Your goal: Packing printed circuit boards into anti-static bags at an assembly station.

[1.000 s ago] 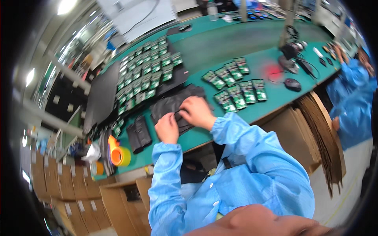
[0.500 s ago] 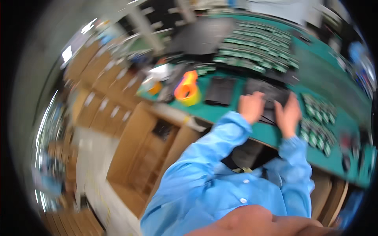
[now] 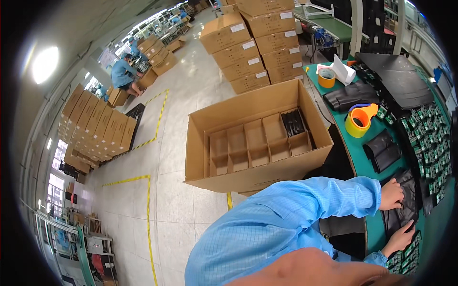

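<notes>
On the green-topped bench at the right, a black plastic bag (image 3: 408,190) lies partly under both of my hands. My left hand (image 3: 391,194) rests on its near side, the fingers laid out over the film. At the bag's lower end, my right hand (image 3: 400,239) has its thumb and fingers closed about the edge. What the bag contains is hidden. A second black wrapped packet (image 3: 382,150) lies flat just beyond my left hand. Green circuit boards (image 3: 431,138) stand in rows along the bench's far side, and more boards (image 3: 410,255) lie beside my right hand.
An open carton (image 3: 257,175) with cardboard dividers stands left of the bench; one compartment holds black packets (image 3: 292,123). A yellow tape roll in an orange dispenser (image 3: 359,123) and another tape roll (image 3: 326,77) sit on the bench. Stacked cartons (image 3: 238,52) rise behind; a co-worker (image 3: 125,75) bends far off.
The view has swung to the left, so the bench now sits at the right edge and the carton and aisle show fully. Both hands remain at the black plastic bag.
</notes>
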`<state>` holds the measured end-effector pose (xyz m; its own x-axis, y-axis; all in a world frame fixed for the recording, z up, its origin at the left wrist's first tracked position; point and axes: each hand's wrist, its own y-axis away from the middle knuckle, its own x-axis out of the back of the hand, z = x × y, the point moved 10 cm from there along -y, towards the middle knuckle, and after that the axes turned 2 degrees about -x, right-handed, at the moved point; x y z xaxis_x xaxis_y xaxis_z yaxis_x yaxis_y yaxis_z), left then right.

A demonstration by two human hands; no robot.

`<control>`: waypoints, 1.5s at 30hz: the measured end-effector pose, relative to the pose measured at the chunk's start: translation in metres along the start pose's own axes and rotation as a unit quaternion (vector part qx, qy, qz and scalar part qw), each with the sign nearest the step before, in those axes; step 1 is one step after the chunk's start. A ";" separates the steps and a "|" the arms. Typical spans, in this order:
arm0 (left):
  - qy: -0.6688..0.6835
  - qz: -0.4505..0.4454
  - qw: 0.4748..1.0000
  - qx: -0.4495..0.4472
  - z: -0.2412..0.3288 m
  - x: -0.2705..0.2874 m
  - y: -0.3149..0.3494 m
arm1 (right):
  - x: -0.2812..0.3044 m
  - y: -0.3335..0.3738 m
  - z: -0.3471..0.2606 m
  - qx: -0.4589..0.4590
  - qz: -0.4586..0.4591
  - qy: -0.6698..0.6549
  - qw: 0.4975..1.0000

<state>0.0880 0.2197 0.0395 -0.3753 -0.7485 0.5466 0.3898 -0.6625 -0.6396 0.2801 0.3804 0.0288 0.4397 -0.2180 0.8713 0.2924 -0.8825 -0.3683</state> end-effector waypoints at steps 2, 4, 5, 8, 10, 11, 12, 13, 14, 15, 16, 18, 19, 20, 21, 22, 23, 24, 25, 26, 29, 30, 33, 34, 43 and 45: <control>0.000 -0.002 1.000 -0.001 -0.001 -0.003 0.000 | -0.009 -0.006 0.014 -0.029 -0.035 0.022 0.999; -0.003 0.009 1.000 -0.002 0.000 -0.005 -0.002 | -0.002 -0.010 0.025 -0.042 0.000 -0.027 0.999; -0.007 0.013 1.000 -0.001 -0.001 -0.002 -0.002 | 0.001 -0.008 0.025 -0.047 0.014 -0.053 0.997; -0.007 -0.015 1.000 0.003 0.000 -0.005 -0.002 | 0.011 -0.002 0.019 -0.050 0.051 -0.086 0.994; -0.020 -0.014 1.000 0.004 0.000 -0.003 0.000 | 0.010 -0.005 0.015 -0.048 0.027 -0.096 0.994; -0.026 -0.015 1.000 0.002 0.002 -0.002 -0.001 | 0.008 -0.009 0.016 -0.049 0.001 -0.097 0.994; -0.027 -0.023 0.999 0.004 0.003 -0.002 -0.001 | 0.004 -0.013 0.018 -0.050 -0.024 -0.098 0.994; -0.029 -0.030 0.999 0.006 0.003 -0.002 0.000 | -0.001 -0.015 0.020 -0.050 -0.040 -0.099 0.993; -0.030 -0.037 0.999 0.008 0.003 -0.002 0.000 | -0.005 -0.016 0.018 -0.049 -0.056 -0.102 0.992; -0.032 -0.035 0.999 0.012 0.003 0.001 -0.001 | -0.008 -0.017 0.016 -0.049 -0.073 -0.104 0.991; -0.033 -0.033 0.999 0.016 0.002 0.003 -0.001 | -0.007 -0.016 0.014 -0.052 -0.071 -0.101 0.991; -0.036 -0.029 0.999 0.022 0.001 0.005 -0.001 | -0.003 -0.016 0.013 -0.054 -0.064 -0.100 0.992; -0.031 -0.033 0.999 0.025 0.001 0.003 -0.002 | -0.002 -0.016 0.012 -0.054 -0.061 -0.099 0.992; -0.029 -0.038 0.998 0.028 -0.001 0.003 -0.002 | 0.001 -0.016 0.013 -0.064 -0.048 -0.104 0.991; -0.027 -0.042 0.998 0.031 -0.002 0.002 -0.002 | 0.004 -0.015 0.014 -0.073 -0.036 -0.108 0.991; -0.026 -0.043 0.998 0.032 -0.003 0.002 -0.002 | 0.007 -0.015 0.014 -0.083 -0.024 -0.113 0.990; -0.024 -0.043 0.998 0.032 -0.003 0.001 -0.002 | 0.012 -0.013 0.012 -0.092 -0.011 -0.117 0.989; -0.023 -0.044 0.998 0.033 -0.003 0.000 -0.002 | 0.020 -0.010 0.007 -0.088 0.016 -0.114 0.989; -0.030 -0.029 0.999 0.025 -0.001 0.003 -0.003 | 0.028 -0.005 0.001 -0.083 0.042 -0.110 0.990; -0.038 -0.015 0.999 0.017 0.001 0.004 -0.002 | 0.038 0.001 -0.004 -0.079 0.068 -0.106 0.989; -0.050 -0.022 0.999 0.004 0.012 -0.007 -0.006 | 0.092 0.037 -0.056 0.179 0.279 0.020 0.943; -0.067 -0.023 0.997 0.015 0.005 -0.003 -0.003 | 0.090 0.050 -0.094 0.272 0.231 -0.053 0.933; -0.125 -0.064 0.990 0.036 -0.011 -0.012 -0.003 | 0.048 0.097 -0.161 0.449 0.013 -0.111 0.887; -0.156 -0.077 0.984 0.035 -0.014 -0.018 -0.003 | 0.021 0.097 -0.156 0.437 -0.067 -0.133 0.887; -0.108 -0.035 0.993 0.032 -0.006 -0.009 -0.004 | -0.025 0.074 -0.111 0.367 -0.084 0.035 0.926; -0.116 -0.029 0.992 0.036 -0.008 -0.010 -0.004 | -0.026 0.072 -0.108 0.359 -0.077 0.064 0.928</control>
<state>0.0836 0.2299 0.0323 -0.1993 -0.6898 0.6961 0.4349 -0.6988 -0.5679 0.1973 0.2778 0.0146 0.2544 -0.2016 0.9458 0.8544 -0.4114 -0.3175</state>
